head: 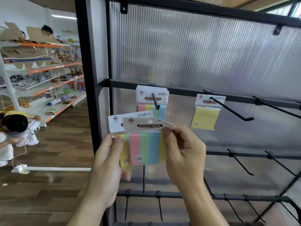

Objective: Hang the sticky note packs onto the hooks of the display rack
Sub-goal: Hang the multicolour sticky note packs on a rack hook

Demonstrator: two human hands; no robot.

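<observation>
Two packs held before the rack [179, 92]

Left hand [107, 157] grips a yellow pack [124, 154]; right hand [182, 154] pinches the striped pack's [145, 147] header, below a hook [155, 101] already carrying packs.

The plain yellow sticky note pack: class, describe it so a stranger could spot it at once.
Find the black display rack with its ribbed panel. On its middle rail, the plain yellow sticky note pack hangs alone on the second hook. The hung pack beside it is striped in several colours.
</observation>
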